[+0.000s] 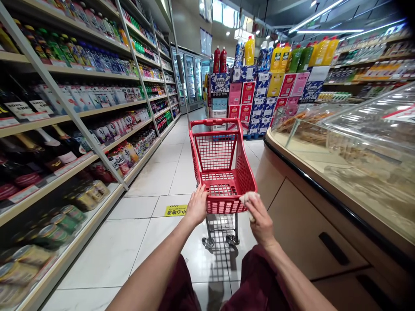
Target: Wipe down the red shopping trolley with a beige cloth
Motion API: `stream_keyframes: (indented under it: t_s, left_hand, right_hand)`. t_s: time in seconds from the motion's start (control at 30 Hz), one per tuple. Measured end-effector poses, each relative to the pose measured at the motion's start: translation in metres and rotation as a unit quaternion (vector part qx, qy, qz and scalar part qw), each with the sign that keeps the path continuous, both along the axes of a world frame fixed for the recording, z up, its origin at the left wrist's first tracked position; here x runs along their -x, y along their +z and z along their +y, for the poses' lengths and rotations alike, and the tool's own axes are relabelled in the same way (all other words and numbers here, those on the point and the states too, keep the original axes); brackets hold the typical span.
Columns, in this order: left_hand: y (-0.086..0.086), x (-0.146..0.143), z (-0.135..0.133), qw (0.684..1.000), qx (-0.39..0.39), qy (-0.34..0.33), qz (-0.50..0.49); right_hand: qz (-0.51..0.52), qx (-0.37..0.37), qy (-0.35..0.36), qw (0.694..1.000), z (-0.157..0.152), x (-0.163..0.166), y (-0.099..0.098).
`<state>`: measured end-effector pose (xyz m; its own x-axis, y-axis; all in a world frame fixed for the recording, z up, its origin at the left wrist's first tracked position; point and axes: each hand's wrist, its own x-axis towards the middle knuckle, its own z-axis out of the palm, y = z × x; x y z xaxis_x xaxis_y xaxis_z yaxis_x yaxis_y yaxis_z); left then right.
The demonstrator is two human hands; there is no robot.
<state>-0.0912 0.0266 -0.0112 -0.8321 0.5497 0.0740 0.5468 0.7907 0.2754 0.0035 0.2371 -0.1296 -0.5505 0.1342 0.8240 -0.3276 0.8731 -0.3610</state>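
Note:
A red plastic shopping cart (223,205) stands in front of me in the aisle, its basket walls a mesh grid. My left hand (197,204) grips the near rim at its left corner, fingers curled over the edge. At the near right corner is my right hand (259,216), closed around a crumpled whitish cloth (249,198). The cloth is pressed against the rim there. Nothing lies in the part of the basket I can see. Under the cart show two dark wheels on the near side.
Drink shelves (97,151) line the left side. To the right a glass-topped display counter (292,164) with a dark rounded edge stands close by. Stacked drink cartons (248,93) topped with bottles rise beyond the cart. A yellow floor sticker (175,210) marks the white tiles.

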Motion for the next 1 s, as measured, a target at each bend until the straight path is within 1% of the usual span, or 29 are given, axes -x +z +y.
stream_keyframes:
  t_s: [0.07, 0.1, 0.2, 0.27, 0.33, 0.37, 0.43, 0.5, 0.53, 0.6, 0.67, 0.73, 0.8, 0.9, 0.93, 1.0]
  left_hand:
    - [0.000, 0.000, 0.000, 1.000, -0.001, 0.002, 0.000]
    - [0.000, -0.001, 0.000, 1.000, 0.000, 0.001, 0.000]
    - [0.001, 0.000, 0.001, 1.000, 0.002, -0.003, 0.002]
    - [0.002, 0.001, 0.001, 1.000, 0.000, 0.003, 0.006]
    - [0.003, 0.001, 0.000, 1.000, -0.002, 0.012, 0.008]
    - [0.002, 0.002, -0.001, 1.000, -0.002, 0.015, 0.007]
    - [0.002, 0.002, -0.002, 1.000, -0.003, 0.015, 0.006]
    - [0.001, 0.001, -0.003, 1.000, -0.003, 0.016, 0.010]
    - [0.001, 0.001, -0.004, 1.000, -0.003, 0.018, 0.012]
    - [0.001, 0.001, -0.005, 1.000, -0.002, 0.019, 0.014]
    - [0.001, 0.000, -0.005, 1.000, 0.000, 0.020, 0.013]
    - [0.001, 0.000, -0.005, 1.000, 0.001, 0.020, 0.012]
    - [0.001, 0.000, -0.004, 1.000, 0.001, 0.020, 0.013]
    - [0.000, -0.001, -0.003, 1.000, -0.004, 0.023, 0.018]
    - [-0.001, -0.001, -0.004, 0.999, -0.006, 0.025, 0.020]
    - [-0.002, -0.001, -0.004, 0.999, -0.005, 0.023, 0.022]
  right_hand:
    - [0.015, 0.015, -0.013, 1.000, 0.001, 0.007, 0.005]
    - [0.009, 0.012, -0.014, 1.000, 0.000, 0.009, 0.003]
    - [-0.029, -0.014, -0.018, 0.999, 0.000, 0.006, -0.013]
    - [-0.059, -0.046, 0.002, 0.997, 0.005, -0.002, -0.019]
    - [-0.081, -0.086, 0.043, 0.992, 0.014, -0.010, -0.014]
    - [-0.078, -0.094, 0.050, 0.991, 0.018, -0.012, -0.008]
    - [-0.044, -0.074, 0.023, 0.996, 0.024, -0.010, 0.004]
    - [-0.004, -0.035, -0.028, 0.999, 0.025, -0.005, 0.009]
    - [0.004, -0.025, -0.042, 0.999, 0.023, -0.002, 0.007]
    - [0.001, -0.028, -0.046, 0.999, 0.018, 0.000, -0.005]
    - [-0.023, -0.047, -0.020, 0.998, 0.015, -0.004, -0.019]
    - [-0.051, -0.066, 0.013, 0.996, 0.014, -0.010, -0.024]
    - [-0.051, -0.067, 0.013, 0.996, 0.017, -0.012, -0.019]
    - [-0.017, -0.051, -0.036, 0.998, 0.019, -0.010, -0.007]
    - [-0.022, -0.059, -0.035, 0.997, 0.018, -0.010, -0.007]
    - [-0.053, -0.092, -0.003, 0.994, 0.015, -0.012, -0.011]
